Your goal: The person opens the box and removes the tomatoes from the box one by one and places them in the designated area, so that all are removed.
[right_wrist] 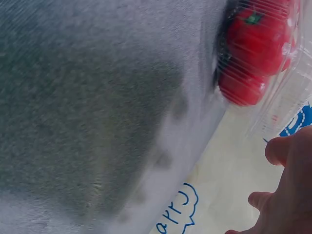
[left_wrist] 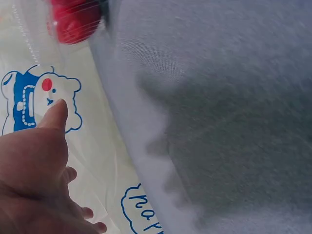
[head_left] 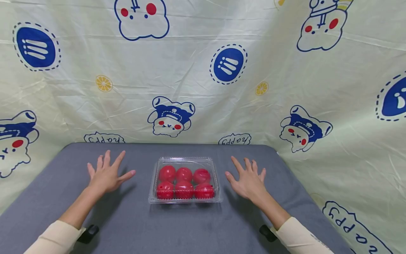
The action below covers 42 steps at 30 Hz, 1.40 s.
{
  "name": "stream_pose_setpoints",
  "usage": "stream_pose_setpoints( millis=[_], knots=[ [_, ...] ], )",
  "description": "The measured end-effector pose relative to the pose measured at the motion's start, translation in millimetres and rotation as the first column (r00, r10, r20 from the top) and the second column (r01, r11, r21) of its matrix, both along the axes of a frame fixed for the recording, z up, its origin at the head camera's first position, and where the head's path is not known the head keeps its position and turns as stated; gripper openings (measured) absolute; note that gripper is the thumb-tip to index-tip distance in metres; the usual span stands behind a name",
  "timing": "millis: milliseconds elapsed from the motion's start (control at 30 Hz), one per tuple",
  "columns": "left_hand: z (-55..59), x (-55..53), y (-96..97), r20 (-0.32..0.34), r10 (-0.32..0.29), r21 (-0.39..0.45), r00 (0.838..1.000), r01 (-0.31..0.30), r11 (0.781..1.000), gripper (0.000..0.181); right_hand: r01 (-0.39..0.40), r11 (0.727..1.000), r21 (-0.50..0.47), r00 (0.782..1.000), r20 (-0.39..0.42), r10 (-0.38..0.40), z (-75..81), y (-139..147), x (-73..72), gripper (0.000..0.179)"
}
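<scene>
A clear plastic clamshell box [head_left: 185, 161] sits mid-table with its lid down, several red tomatoes [head_left: 184, 189] inside in two rows. To its left hovers my left hand [head_left: 106, 177], fingers spread and holding nothing. On the other side my right hand [head_left: 250, 182] is also spread, apart from the box and casting a shadow on the cloth. In the right wrist view, a green stem end shows on one tomato [right_wrist: 258, 41] through the ridged plastic. The left wrist view catches only a corner of the box with a tomato [left_wrist: 78, 22], above the left thumb.
A grey cloth [head_left: 187, 229] covers the table. Behind and beside it hangs a pale curtain [head_left: 190, 74] printed with blue bears, ovals and orange slices. Dark wrist straps [head_left: 88, 234] show below both cream sleeves.
</scene>
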<state>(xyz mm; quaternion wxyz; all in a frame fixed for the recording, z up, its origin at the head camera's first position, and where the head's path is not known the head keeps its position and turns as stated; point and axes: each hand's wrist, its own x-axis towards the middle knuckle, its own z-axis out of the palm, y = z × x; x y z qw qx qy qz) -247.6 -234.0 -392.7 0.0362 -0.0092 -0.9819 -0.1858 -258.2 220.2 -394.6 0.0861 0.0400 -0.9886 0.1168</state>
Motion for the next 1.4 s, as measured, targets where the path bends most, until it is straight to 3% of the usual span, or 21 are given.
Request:
stream_pose_setpoints(
  millis=[533,667,833,1000,1233,1333,1400],
  knots=[
    [7.3,-4.0,10.5,0.072,-0.023,0.097,0.997,0.016,0.995,0.096,-0.061,0.998,-0.018,0.998,-0.035,0.06,10.8,-17.8,1.2,0.071],
    [8.1,-4.9,13.1,0.061,-0.05,0.119,0.997,0.043,0.992,0.095,-0.084,0.996,-0.037,0.995,-0.048,0.083,12.5,-22.7,2.5,0.072],
    [11.3,-4.6,19.4,0.035,-0.127,0.185,0.991,0.118,0.976,0.091,-0.12,0.991,-0.065,0.992,-0.055,0.116,17.1,-33.4,5.6,0.07],
    [14.8,-3.8,30.5,0.053,-0.181,0.342,0.982,0.152,0.927,0.09,-0.161,0.983,-0.082,0.986,-0.052,0.157,23.9,-49.0,10.0,0.072],
    [13.1,-2.3,42.3,0.145,-0.186,0.508,0.972,0.088,0.857,0.091,-0.22,0.97,-0.098,0.975,-0.049,0.216,31.3,-70.2,18.6,0.075],
    [8.9,-2.0,45.5,0.189,-0.194,0.595,0.963,0.045,0.802,0.091,-0.242,0.964,-0.106,0.97,-0.048,0.238,31.9,-79.2,21.4,0.077],
    [5.4,-1.8,46.8,0.199,-0.229,0.671,0.953,0.038,0.741,0.089,-0.257,0.96,-0.115,0.966,-0.05,0.253,32.2,-85.5,23.3,0.076]
  ],
)
